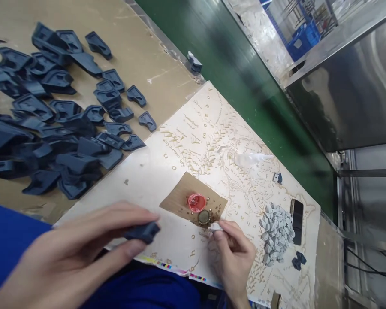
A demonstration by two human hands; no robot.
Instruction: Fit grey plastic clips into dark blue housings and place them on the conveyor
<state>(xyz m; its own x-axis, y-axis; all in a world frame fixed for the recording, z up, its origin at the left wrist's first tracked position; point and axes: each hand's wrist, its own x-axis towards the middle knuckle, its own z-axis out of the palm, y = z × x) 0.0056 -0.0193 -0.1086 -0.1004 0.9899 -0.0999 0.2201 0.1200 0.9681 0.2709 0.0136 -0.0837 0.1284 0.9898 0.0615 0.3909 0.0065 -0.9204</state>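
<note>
My left hand (93, 244) pinches a dark blue plastic part (143, 232) between thumb and fingers, low in the frame. My right hand (233, 251) grips a small white piece (216, 226) at its fingertips, just below a brass-coloured round cap (204, 217) and a red cap (196, 202). Both caps sit on a brown cardboard scrap (180, 195) strewn with tiny brass bits. A pile of small grey pieces (276, 231) lies to the right of my right hand.
A large heap of dark blue plastic parts (51, 120) covers the brown table at left. A printed map-like sheet (206, 128) lies under the work. A black flat item (297, 221) and loose blue parts (298, 260) lie at right. A green strip (244, 81) borders the table.
</note>
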